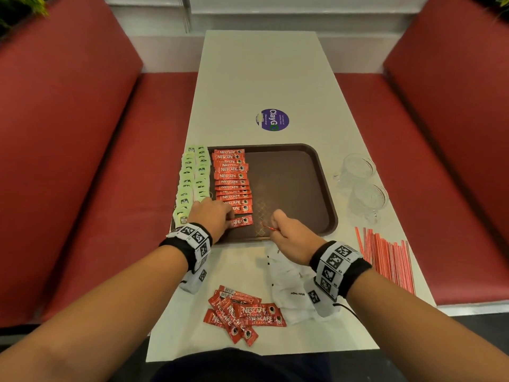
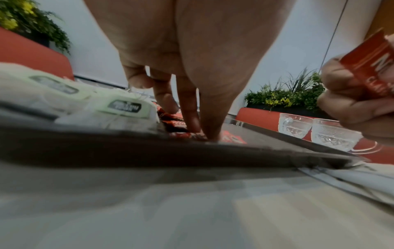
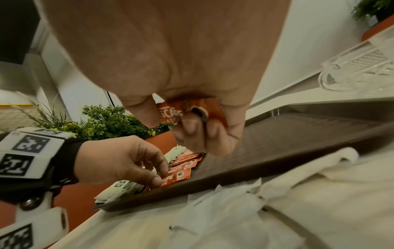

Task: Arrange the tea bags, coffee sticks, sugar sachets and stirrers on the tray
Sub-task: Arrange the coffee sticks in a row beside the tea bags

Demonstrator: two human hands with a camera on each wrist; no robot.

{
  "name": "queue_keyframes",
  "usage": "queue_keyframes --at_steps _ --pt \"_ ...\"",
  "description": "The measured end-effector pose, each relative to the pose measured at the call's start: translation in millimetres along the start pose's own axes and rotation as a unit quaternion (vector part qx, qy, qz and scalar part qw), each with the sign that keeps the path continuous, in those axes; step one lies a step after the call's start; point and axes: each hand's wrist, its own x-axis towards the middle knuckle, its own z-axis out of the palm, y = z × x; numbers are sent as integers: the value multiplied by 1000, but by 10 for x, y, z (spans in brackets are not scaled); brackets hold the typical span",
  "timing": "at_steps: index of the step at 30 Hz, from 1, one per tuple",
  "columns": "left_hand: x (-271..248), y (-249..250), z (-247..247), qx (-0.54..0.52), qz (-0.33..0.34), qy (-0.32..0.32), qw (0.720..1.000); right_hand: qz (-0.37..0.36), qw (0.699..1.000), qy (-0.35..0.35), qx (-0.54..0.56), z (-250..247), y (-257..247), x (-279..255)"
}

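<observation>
On the brown tray (image 1: 303, 172), green tea bags (image 1: 192, 180) fill the left edge. Beside them runs a column of red coffee sticks (image 1: 231, 177). My left hand (image 1: 230, 220) pinches the left end of the nearest coffee stick (image 1: 243, 221), which lies slightly askew on the tray floor at the column's near end. My right hand (image 1: 275, 230) hovers over the tray's near edge, fingers curled round another coffee stick (image 3: 170, 112). Only that stick's thin edge shows in the head view. Loose coffee sticks (image 1: 242, 312) lie heaped on the table near me.
White sugar sachets (image 1: 286, 282) lie under my right wrist. Red-and-white stirrers (image 1: 385, 255) are spread at the table's right edge. Two glass cups (image 1: 358, 166) stand right of the tray. Red bench seats flank the table, and a round purple sticker (image 1: 272, 119) lies beyond the tray.
</observation>
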Motion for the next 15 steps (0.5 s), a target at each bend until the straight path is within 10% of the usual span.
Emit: queue_keyframes --at_steps 15 --pt "293 -59 -79 27 24 -41 998 17 998 15 -52 26 101 115"
